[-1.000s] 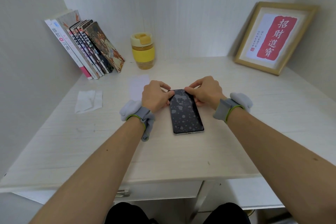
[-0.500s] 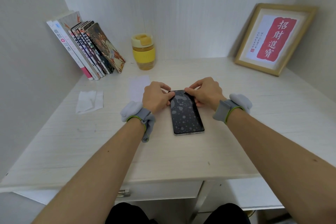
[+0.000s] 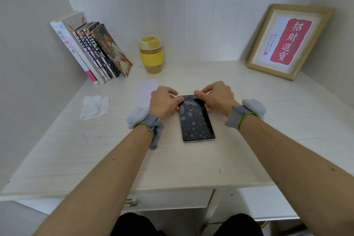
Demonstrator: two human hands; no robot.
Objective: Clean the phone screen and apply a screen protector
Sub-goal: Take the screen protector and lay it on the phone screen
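Note:
A black phone (image 3: 197,120) lies flat on the white desk (image 3: 268,140), its screen mottled with grey air-bubble patches under a protector film. My left hand (image 3: 162,101) curls at the phone's top-left corner, thumb and fingers pinching the edge there. My right hand (image 3: 216,95) curls at the top-right corner, fingertips pressing down on the upper end of the screen. Both wrists wear grey straps. The phone's far end is hidden under my fingers.
A pale peeled film sheet (image 3: 145,88) lies just beyond my left hand. A white wipe (image 3: 94,106) lies at the left. Leaning books (image 3: 92,51), a yellow cup (image 3: 151,56) and a framed picture (image 3: 287,42) stand along the back walls.
Both hands stay at the phone's top end with only slight finger shifts; the bubble patches near the top look a little larger.

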